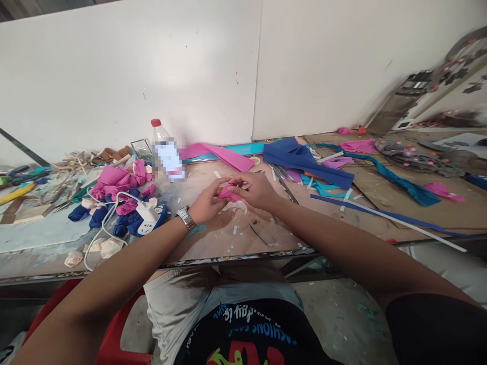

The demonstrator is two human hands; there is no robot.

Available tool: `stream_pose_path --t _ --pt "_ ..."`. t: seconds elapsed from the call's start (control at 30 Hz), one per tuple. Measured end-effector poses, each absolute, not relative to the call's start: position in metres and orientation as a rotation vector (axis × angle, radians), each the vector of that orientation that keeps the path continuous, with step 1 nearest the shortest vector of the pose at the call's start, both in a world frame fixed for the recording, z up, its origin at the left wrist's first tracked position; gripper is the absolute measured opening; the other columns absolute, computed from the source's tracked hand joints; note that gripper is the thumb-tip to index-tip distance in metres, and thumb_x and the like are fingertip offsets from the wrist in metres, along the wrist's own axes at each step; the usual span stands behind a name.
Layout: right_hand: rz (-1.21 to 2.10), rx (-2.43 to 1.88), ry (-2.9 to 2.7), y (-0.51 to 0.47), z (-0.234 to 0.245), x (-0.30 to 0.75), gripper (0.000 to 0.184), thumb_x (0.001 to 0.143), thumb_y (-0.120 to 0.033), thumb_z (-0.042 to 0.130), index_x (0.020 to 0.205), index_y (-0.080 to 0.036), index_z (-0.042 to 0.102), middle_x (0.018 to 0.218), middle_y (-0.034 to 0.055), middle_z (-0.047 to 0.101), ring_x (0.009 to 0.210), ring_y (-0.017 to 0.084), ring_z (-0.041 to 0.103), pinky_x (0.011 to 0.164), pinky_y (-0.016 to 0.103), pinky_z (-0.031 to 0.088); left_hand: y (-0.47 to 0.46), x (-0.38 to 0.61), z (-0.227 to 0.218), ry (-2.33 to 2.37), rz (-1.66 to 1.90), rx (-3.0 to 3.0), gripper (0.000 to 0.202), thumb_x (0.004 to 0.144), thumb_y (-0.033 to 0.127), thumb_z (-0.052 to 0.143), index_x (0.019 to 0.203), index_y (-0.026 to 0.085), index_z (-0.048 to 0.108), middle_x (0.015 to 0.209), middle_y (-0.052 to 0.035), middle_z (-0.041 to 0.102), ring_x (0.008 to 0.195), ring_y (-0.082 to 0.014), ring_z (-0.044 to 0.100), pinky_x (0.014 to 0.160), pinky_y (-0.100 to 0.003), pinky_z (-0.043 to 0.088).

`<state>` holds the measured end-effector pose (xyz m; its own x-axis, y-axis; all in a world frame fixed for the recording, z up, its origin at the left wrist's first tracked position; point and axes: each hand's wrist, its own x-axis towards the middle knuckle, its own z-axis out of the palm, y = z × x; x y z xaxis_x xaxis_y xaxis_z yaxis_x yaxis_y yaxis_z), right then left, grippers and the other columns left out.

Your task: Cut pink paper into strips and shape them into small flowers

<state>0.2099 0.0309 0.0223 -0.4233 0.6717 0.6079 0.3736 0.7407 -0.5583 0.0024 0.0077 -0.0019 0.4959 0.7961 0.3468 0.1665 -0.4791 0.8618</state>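
Observation:
Between both hands, just above the table, is a small bunched piece of pink fabric [227, 192]. My left hand [208, 202], with a metal watch on its wrist, pinches its left side. My right hand [258, 190] has thumb and fingers closed on it from the right. A pale whitish strip [238, 205] shows just below the pink piece; whether it is joined to it I cannot tell. Behind the hands lies a folded strip of pink fabric [228, 156]. To the right rests a large piece of dark blue fabric [304, 159].
Left on the table [213, 238] are bunched pink fabric flowers [114, 180], dark blue ones, and a power strip [150, 220] with a white cable. A red-capped bottle [160, 133] stands near the white wall. At right lie a teal strip [399, 182] and a long white strip [407, 225].

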Motion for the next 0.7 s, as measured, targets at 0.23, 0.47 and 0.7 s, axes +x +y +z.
stream_pose_path --t 0.23,0.47,0.7 --pt "0.448 -0.806 -2.091 0.0299 0.025 0.2091 0.023 0.09 -0.042 0.07 0.089 -0.019 0.075 0.083 0.0031 0.075 0.074 0.017 0.065 0.069 0.028 0.047 0.0089 0.0015 0.0012 0.834 1.077 2.076 0.059 0.09 0.032 0.068 0.143 0.02 0.046 0.113 -0.0096 0.07 0.098 -0.0204 0.065 0.091 -0.035 0.05" --pt "0.415 -0.792 -2.117 0.0304 0.0239 0.2095 0.024 0.086 -0.042 0.075 0.084 -0.018 0.073 0.075 0.0016 0.072 0.068 0.015 0.063 0.064 0.025 0.043 0.0099 -0.0011 -0.003 0.74 0.966 1.996 0.055 0.096 0.036 0.062 0.145 0.021 0.043 0.111 -0.0101 0.07 0.101 -0.0219 0.066 0.089 -0.036 0.05" --pt "0.413 -0.75 -2.136 0.0303 0.0263 0.211 0.031 0.088 -0.049 0.071 0.086 -0.019 0.073 0.075 0.0021 0.073 0.067 0.015 0.063 0.064 0.026 0.043 0.0109 0.0022 -0.0011 0.548 1.007 1.772 0.04 0.098 0.043 0.058 0.13 0.022 0.049 0.118 -0.0106 0.067 0.111 -0.0216 0.064 0.093 -0.034 0.047"
